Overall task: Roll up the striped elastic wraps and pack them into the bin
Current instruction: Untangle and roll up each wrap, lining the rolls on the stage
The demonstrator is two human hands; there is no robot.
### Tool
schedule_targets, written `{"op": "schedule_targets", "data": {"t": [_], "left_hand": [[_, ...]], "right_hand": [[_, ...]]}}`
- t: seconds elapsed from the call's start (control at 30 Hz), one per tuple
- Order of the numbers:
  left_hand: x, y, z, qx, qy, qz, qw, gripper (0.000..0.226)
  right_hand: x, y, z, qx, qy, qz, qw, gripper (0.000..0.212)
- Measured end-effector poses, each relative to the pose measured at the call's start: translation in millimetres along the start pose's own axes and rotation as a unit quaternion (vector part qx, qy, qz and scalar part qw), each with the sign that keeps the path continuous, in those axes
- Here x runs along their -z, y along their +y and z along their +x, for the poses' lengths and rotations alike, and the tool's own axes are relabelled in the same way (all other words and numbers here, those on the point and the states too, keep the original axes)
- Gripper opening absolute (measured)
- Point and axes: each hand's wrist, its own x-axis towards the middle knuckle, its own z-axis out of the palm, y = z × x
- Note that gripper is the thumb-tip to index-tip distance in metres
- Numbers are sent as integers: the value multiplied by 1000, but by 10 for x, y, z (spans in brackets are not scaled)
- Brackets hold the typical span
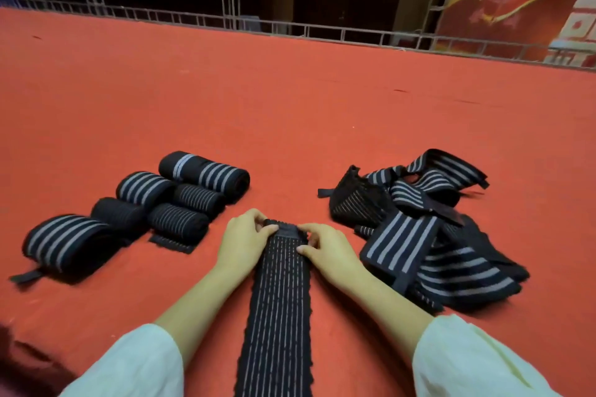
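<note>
Head view, looking down over a red carpet (290, 126).

At 6 o'clock, centre: long wrap (279, 316), black with thin pale dashed stripes running lengthwise. Lies flat on the carpet, stretches from the bottom edge up to both hands. Far end turned over into a small tight roll (285, 229), only just begun.

Left hand (243, 237) at 9 o'clock of that roll, right hand (329, 251) at 3 o'clock. Left fingers (267, 229) curled, clamped on the roll's left end. Right fingers (306, 229) curled, pinching its right end, thumb pressed on the flat part just below. Pale sleeves (135, 364) on both forearms.

At 9 to 10 o'clock of the hands: six finished rolls (179, 224) in a loose double row, touching or just beside one another. Three with broad grey stripes, two with thin stripes, one almost plain black. Nearest broad-striped roll (64, 243) with a short tab end on the carpet.

At 2 to 3 o'clock: loose pile (419, 235) of unrolled wraps, overlapped and tangled, broad and thin stripes mixed. Just beside the right hand, apart from the long wrap.

No legible marking on any wrap.

At 12 o'clock, far edge: metal truss rail (322, 30). At 1 o'clock: red banner (522, 10) with yellow and white graphics, too blurred to read.
</note>
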Motion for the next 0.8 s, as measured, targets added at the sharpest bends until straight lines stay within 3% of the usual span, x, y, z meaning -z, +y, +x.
{"op": "schedule_targets", "data": {"t": [0.27,0.43,0.6,0.8], "left_hand": [[-67,-104,-14,-13,19,13,1000,21],[-34,-77,16,-19,0,36,999,20],[-76,191,81,-58,26,76,995,22],[-557,1051,11,-177,-18,-14,984,15]], "right_hand": [[-55,41,102,-2,-50,-66,997,39],[159,-12,2,32,-71,-33,996,39],[752,59,-191,53,0,9,999,29],[1771,767,-436,-36,158,14,987,19]]}}
